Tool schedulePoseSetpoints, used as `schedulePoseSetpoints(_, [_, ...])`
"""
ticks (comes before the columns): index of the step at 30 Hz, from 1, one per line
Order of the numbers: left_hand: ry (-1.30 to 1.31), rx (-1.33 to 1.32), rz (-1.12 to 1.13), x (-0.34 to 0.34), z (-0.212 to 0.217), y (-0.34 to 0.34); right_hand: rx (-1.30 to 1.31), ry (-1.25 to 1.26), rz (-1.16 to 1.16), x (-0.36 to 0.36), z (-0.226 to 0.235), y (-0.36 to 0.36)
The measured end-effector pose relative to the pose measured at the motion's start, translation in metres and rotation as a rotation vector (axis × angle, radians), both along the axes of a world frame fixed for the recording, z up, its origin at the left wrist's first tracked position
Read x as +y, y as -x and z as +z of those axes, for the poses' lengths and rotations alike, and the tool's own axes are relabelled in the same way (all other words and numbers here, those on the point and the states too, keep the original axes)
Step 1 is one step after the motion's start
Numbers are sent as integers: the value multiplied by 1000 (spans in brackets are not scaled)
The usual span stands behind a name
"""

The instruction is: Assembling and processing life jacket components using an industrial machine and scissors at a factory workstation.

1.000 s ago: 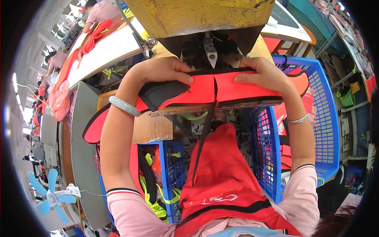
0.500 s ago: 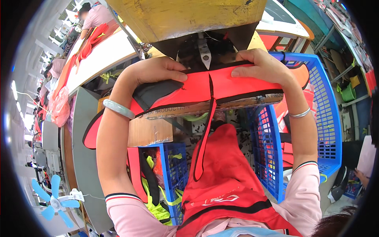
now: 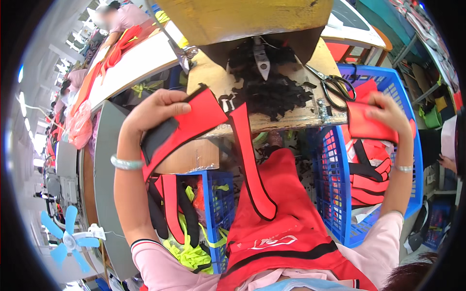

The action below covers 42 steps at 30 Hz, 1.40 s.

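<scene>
My left hand (image 3: 156, 110) pinches a red fabric piece with black edging (image 3: 206, 112) at the left front of the work board; a black patch is on it near my fingers. My right hand (image 3: 388, 112), slightly blurred, grips another red fabric piece (image 3: 365, 125) over the blue basket at the right. Between the two, a narrow red strap with black edging (image 3: 250, 162) runs from the board's front edge down onto my red apron (image 3: 286, 194). Whether the strap joins the left piece is unclear. A pointed metal machine part (image 3: 262, 65) stands above the board, apart from both hands.
Black scraps (image 3: 276, 94) cover the wooden board (image 3: 208, 72) beneath the yellow box-like housing (image 3: 252, 19). Black-handled scissors (image 3: 337, 88) lie at its right edge. Blue baskets (image 3: 335, 194) with red, black and yellow-green pieces flank my lap. Co-workers sit at the far left.
The long red piece held across the machine by both hands is now in separate parts. My left hand moved left and down, my right hand right over the basket. The scraps and scissors came into sight.
</scene>
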<state>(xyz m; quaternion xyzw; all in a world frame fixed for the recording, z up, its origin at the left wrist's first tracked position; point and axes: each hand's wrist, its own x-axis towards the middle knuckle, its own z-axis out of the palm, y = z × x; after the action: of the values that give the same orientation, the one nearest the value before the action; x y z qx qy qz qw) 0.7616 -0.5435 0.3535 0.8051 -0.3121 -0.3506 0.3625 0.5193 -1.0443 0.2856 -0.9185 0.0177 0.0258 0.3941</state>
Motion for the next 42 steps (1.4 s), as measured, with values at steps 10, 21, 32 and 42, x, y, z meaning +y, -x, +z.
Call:
schedulePoseSetpoints(10, [19, -402, -114, 17, 39, 112, -133, -506, -65, 156, -73, 42])
schedulePoseSetpoints(21, [372, -195, -159, 60, 70, 251, -602, -738, 171, 284, 48, 62])
schedulePoseSetpoints(32, [376, 329, 21, 3, 31, 184, -874, 142, 127, 244, 66, 56])
schedulePoseSetpoints(42, [280, 71, 217, -15, 57, 207, -914, 233, 130, 254, 68, 51])
